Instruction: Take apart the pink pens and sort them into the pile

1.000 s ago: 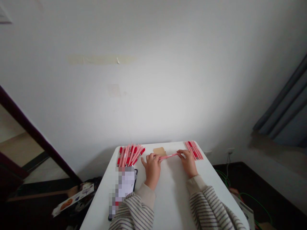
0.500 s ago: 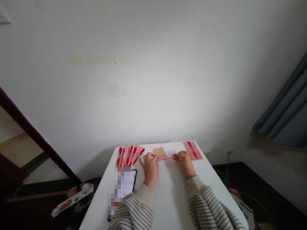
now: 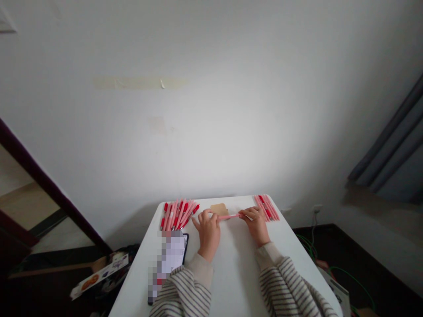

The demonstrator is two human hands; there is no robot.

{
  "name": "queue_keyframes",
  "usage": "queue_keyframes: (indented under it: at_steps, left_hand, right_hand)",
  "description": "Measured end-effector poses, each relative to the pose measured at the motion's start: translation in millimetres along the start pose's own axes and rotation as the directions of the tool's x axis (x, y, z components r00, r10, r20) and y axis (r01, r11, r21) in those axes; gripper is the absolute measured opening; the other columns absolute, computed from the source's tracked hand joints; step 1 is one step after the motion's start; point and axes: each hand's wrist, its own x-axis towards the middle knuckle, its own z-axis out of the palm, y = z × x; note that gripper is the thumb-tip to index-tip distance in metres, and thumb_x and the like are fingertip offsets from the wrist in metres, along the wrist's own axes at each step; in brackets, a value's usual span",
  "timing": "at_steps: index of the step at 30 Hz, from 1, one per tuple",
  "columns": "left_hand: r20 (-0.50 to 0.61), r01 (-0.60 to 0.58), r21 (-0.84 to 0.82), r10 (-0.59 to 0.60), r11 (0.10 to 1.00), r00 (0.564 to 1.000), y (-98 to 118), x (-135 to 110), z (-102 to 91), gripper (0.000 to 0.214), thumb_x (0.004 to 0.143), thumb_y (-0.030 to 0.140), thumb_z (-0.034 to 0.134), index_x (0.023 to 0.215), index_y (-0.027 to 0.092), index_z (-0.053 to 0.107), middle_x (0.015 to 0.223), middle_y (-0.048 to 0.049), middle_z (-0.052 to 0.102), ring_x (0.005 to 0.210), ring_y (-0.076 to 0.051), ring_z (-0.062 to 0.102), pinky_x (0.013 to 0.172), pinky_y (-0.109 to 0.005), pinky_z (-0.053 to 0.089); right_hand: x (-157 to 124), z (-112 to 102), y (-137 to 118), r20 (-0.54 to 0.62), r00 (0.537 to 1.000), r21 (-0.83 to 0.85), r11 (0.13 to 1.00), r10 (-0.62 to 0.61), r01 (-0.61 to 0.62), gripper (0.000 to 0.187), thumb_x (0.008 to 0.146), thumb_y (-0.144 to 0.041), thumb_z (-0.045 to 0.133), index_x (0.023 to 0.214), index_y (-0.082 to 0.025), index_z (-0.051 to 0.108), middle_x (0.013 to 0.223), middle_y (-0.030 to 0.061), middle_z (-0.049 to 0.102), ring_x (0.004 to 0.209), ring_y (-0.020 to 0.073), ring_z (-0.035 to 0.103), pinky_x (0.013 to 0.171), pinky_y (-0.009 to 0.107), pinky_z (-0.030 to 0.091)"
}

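Note:
Between my hands a pink pen (image 3: 228, 216) lies level, crosswise over the white table (image 3: 228, 273). My left hand (image 3: 209, 229) pinches its left end, and my right hand (image 3: 254, 222) pinches its right end; the fingers hide both tips. Just behind the pen is a small tan pad (image 3: 218, 208), partly covered by my left fingers. Left of my left hand lies a loose pile of pink and red pens (image 3: 176, 214). Beyond my right hand, several pink and red pens (image 3: 266, 208) lie side by side in a neat row.
A dark-edged phone or tablet (image 3: 175, 253), partly blurred out, lies on the table's left side, under my left sleeve. A white wall (image 3: 211, 132) stands right behind the table. Boxes (image 3: 102, 275) sit on the floor at left; green cables (image 3: 309, 244) run at right.
Both hands stay nearly in place, still on the pen. My left fingers have shifted very slightly right along it, and the pen's right end sits a touch higher.

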Motion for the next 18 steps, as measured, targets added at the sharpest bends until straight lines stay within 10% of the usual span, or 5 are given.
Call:
queue_keyframes:
  at_steps: [18]
  left_hand:
    - [-0.017,-0.004,0.003,0.004,1.000,1.000,-2.9,-0.8,5.1,0.020,0.089,0.033,0.049,0.092,0.033,0.069,0.119,-0.0022,0.058,0.113,-0.024,0.046,0.109,-0.066,0.016]
  right_hand:
    - [0.5,-2.4,-0.8,-0.013,1.000,0.009,1.000,-0.006,0.006,0.033,0.088,-0.052,0.052,0.085,-0.030,0.076,0.083,0.0071,0.071,0.093,0.0291,0.049,0.088,0.047,0.037]
